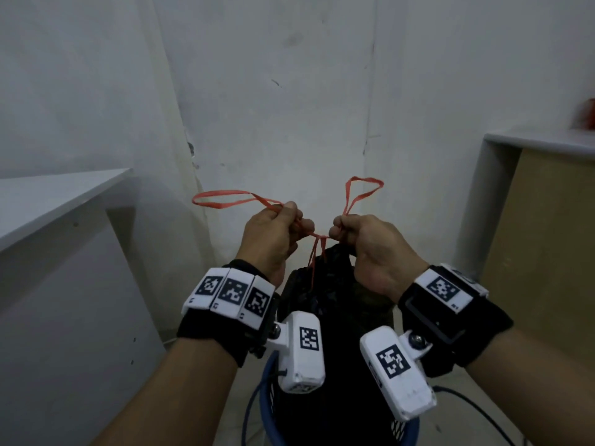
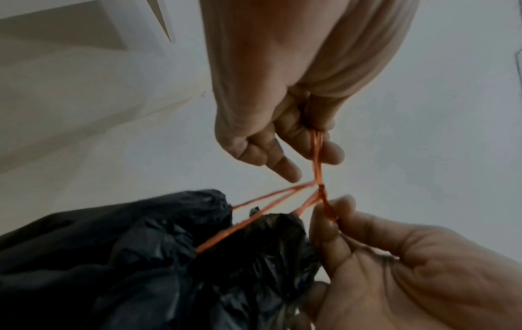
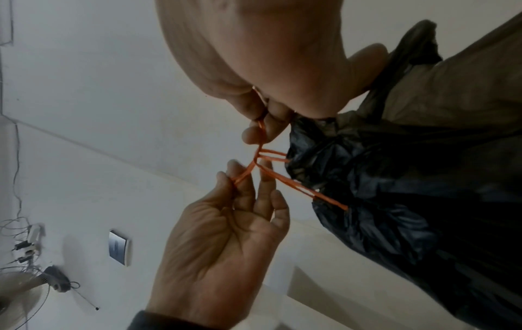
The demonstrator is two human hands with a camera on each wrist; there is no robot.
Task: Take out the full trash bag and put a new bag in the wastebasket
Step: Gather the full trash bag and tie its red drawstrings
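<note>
You are facing a white wall (image 1: 273, 91) with some dark marks on it. A white desk (image 1: 48, 201) is standing at your left, and a white counter (image 1: 541, 141) over a tan panel (image 1: 553, 246) is standing at your right. Something red and blurred (image 1: 586, 113) is sitting on the counter. A dark cable (image 1: 476, 410) is lying on the floor. In the right wrist view a fan (image 3: 19, 297) and a wall switch (image 3: 119, 247) are showing, with loose wires (image 3: 17, 232) hanging near them.
</note>
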